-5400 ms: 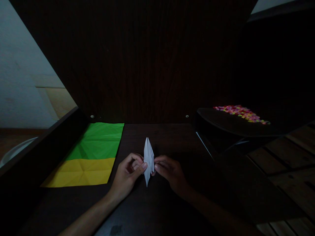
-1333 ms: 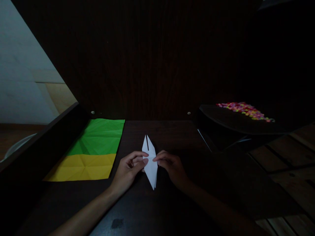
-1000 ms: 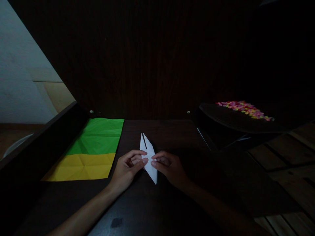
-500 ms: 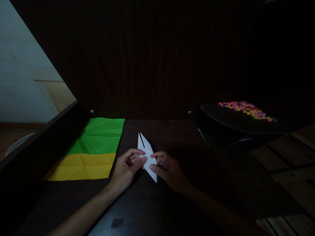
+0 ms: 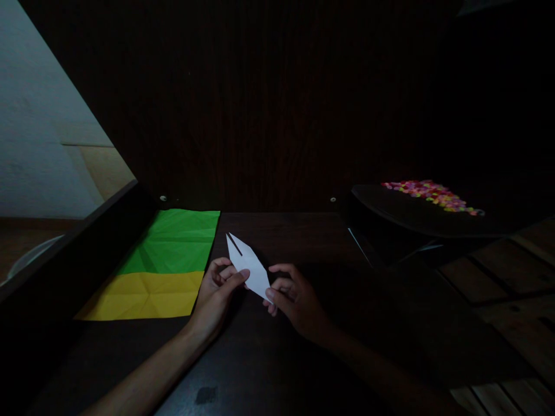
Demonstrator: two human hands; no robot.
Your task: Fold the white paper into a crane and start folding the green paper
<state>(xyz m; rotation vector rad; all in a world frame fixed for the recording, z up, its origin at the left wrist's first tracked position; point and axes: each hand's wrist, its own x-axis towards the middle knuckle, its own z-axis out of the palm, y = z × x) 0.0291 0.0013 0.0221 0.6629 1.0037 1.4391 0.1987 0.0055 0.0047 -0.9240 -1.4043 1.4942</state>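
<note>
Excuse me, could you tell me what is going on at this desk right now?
A person is folding paper at a dark wooden desk. Both hands hold a white folded paper piece, long and pointed, tilted with its split tip up and left: the left hand pinches its left edge, the right hand its lower end. A creased green sheet and a yellow sheet lie flat to the left.

Two bare forearms, no sleeves in view. No rings, watch or bracelets visible on left hand (image 5: 215, 293) or right hand (image 5: 295, 300). Slender fingers, short nails. Right forearm mostly lost in shadow.
</note>
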